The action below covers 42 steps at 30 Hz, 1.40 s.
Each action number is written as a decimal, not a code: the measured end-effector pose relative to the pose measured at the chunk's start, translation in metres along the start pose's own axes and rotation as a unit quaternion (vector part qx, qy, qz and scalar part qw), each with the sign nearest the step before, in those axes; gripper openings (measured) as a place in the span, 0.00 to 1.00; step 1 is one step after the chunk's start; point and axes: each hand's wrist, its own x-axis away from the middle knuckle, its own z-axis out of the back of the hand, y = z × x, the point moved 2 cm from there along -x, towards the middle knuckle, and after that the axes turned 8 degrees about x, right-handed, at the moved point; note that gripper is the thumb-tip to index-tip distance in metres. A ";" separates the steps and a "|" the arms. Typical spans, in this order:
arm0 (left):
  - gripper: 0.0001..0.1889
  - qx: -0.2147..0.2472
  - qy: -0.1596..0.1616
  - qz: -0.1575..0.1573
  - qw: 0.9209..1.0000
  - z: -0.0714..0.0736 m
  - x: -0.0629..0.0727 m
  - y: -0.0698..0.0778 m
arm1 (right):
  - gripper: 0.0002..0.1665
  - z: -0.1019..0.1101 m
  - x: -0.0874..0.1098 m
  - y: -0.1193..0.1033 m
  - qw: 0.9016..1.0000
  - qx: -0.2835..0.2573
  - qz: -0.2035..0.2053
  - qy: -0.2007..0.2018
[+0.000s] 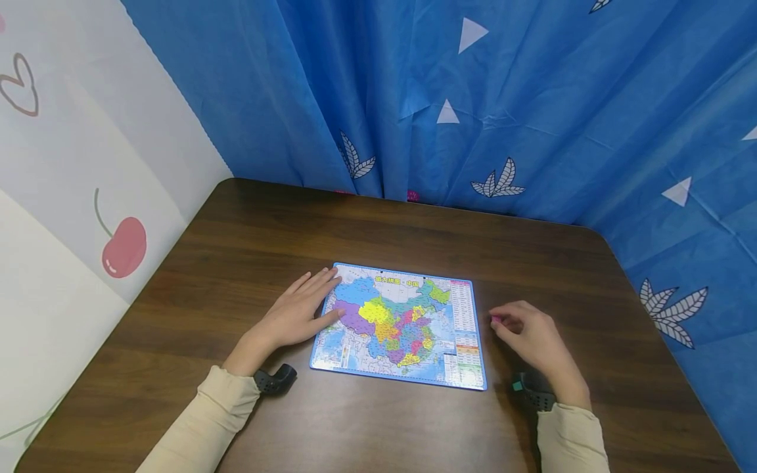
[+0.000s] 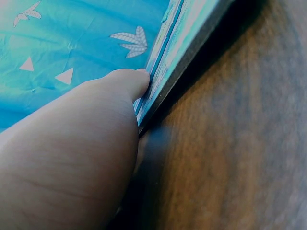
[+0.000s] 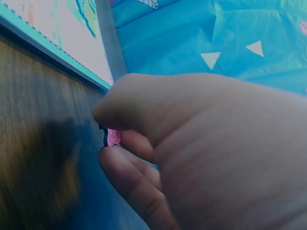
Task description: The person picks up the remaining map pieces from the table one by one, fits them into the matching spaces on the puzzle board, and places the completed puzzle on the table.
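Observation:
A map puzzle board (image 1: 390,328) with a blue rim and coloured regions lies flat on the table. Over its left edge rests my left hand (image 1: 292,315), fingers stretched out and thumb on the purple region; the left wrist view shows the thumb (image 2: 129,84) at the board's edge. Just beyond the board's right side, my right hand (image 1: 532,335) pinches a small pink puzzle piece (image 3: 113,137) between thumb and fingers. The piece has a dark edge, and the fingertips hide part of it.
The dark wooden table (image 1: 266,223) reaches back to a blue curtain (image 1: 402,98) with white triangles and leaves. A white wall covering (image 1: 71,164) with a cherry print stands at the left. Each wrist wears a black strap-on device (image 1: 276,380).

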 end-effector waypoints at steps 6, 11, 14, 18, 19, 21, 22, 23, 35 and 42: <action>0.41 0.002 0.000 -0.002 1.000 0.000 0.000 0.000 | 0.15 -0.002 -0.001 -0.004 1.000 -0.008 -0.007 -0.004; 0.41 -0.001 0.001 -0.004 1.000 0.000 0.000 0.000 | 0.16 -0.004 -0.002 -0.009 1.000 -0.016 -0.001 -0.002; 0.41 0.001 0.001 -0.004 1.000 0.000 0.000 0.000 | 0.15 -0.006 -0.004 -0.010 1.000 -0.014 0.007 0.004; 0.41 0.003 0.001 -0.004 1.000 0.000 0.001 0.001 | 0.15 -0.008 -0.004 -0.010 1.000 -0.013 0.012 0.013; 0.41 0.003 0.001 -0.004 1.000 0.000 0.001 0.001 | 0.15 -0.008 -0.004 -0.011 1.000 -0.013 0.012 0.015; 0.41 0.003 0.001 -0.004 1.000 0.001 0.001 0.001 | 0.15 -0.009 -0.004 -0.012 1.000 -0.014 0.012 0.016; 0.41 0.003 0.001 -0.004 1.000 0.001 0.001 0.001 | 0.15 -0.009 -0.004 -0.012 1.000 -0.016 0.011 0.016; 0.41 0.003 0.000 -0.004 1.000 0.001 0.001 0.001 | 0.15 -0.009 -0.004 -0.013 1.000 -0.018 0.010 0.016; 0.41 0.006 -0.002 -0.003 1.000 0.002 0.000 0.001 | 0.20 -0.013 -0.005 -0.020 0.999 -0.033 0.010 0.015; 0.41 0.004 -0.002 -0.004 1.000 0.001 0.000 0.000 | 0.20 -0.016 -0.008 -0.023 0.999 -0.025 0.014 0.022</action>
